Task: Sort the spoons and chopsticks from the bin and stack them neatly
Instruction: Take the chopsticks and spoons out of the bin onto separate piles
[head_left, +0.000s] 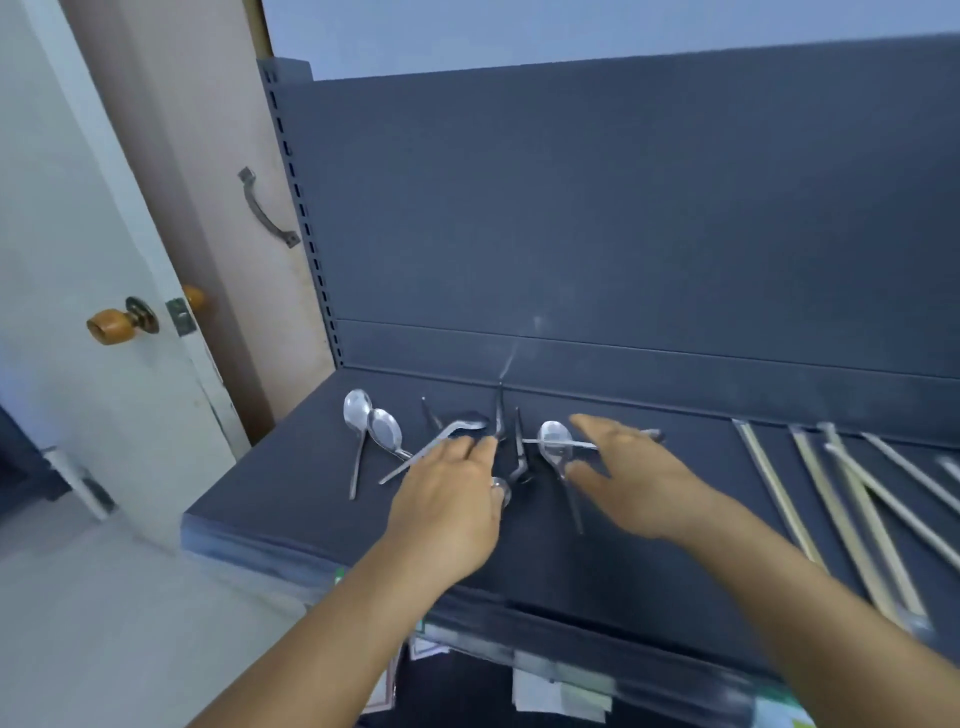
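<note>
On the matte dark-grey shelf (291, 499), shiny metal spoons (384, 428) lie scattered left of centre, bowls rounded, handles thin. The left hand (447, 499) reaches over them, fingers extended and close together, holding nothing visible. The right hand (631, 473) hovers with fingers spread. Pale, straight chopsticks (852, 514) lie at the right, toward the near edge.

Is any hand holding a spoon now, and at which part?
Nothing is plainly held. The left hand and right hand hover open over the scattered spoons on the shelf.
</note>
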